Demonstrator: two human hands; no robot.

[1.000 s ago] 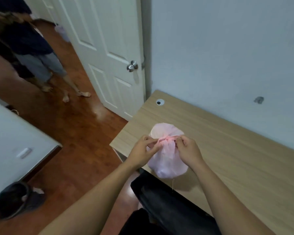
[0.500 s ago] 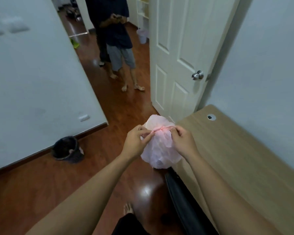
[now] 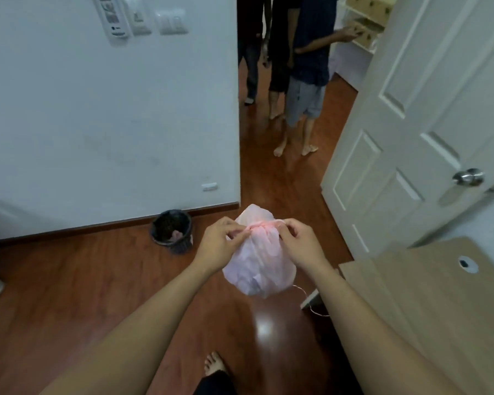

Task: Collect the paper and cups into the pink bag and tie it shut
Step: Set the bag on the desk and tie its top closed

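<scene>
The pink bag [image 3: 258, 263] hangs full in the air over the wooden floor, its neck gathered and cinched by a pink string. My left hand [image 3: 221, 242] pinches the neck from the left and my right hand [image 3: 300, 242] pinches it from the right. A thin loose end of string [image 3: 307, 299] trails below the bag toward the desk corner. Crumpled paper shows faintly through the plastic; no cups can be made out.
A black waste bin [image 3: 171, 230] stands by the white wall at left. The wooden desk [image 3: 428, 303] is at lower right, next to a white door [image 3: 411, 132] that stands ajar. Two or three persons [image 3: 303, 81] stand in the hallway ahead. My bare foot [image 3: 214, 364] shows below.
My view has swung left from the desk to the floor and hallway. The bag, held by both hands, has moved off the desk and now hangs over the floor.
</scene>
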